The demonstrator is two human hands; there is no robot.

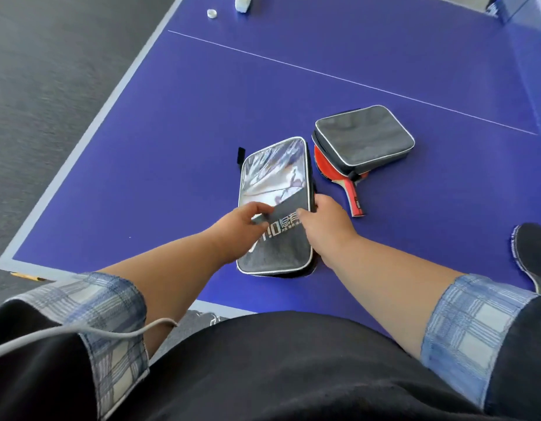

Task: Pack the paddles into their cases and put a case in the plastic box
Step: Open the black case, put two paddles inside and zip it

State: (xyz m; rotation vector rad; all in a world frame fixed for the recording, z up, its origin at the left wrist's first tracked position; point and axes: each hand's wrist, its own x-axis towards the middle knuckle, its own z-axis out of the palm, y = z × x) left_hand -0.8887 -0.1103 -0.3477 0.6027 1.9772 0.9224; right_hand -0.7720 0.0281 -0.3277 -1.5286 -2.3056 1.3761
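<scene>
Since both hands are on it, the near case (275,177) is the thing being worked. It lies flat on the worktop (172,132) straight in front of the person. Its long axis runs away from them and leans a little to the right, with a shiny panel at the far end and a grey printed panel at the near end.

The left hand (238,223) reaches over the case's left edge, its fingers (258,208) curled and pinching the grey fabric about midway along. The right hand (323,221) sits level with it at the right edge, fingers bent round that edge. Whether a paddle is inside this case, or its zip closed, I cannot tell.

Just beside it, to the right and farther off, the far case (364,138) lies crosswise. A red paddle (352,194) has its blade tucked in or under that case, I cannot tell which, and its handle points back toward the person. The right hand is nearer that handle.

At the far right corner stands what looks like the clear box (516,9), well apart from both cases. A case bound for it would have to go up and to the right, probably by the right hand. A shoe (533,253) rests at the worktop's right edge.
</scene>
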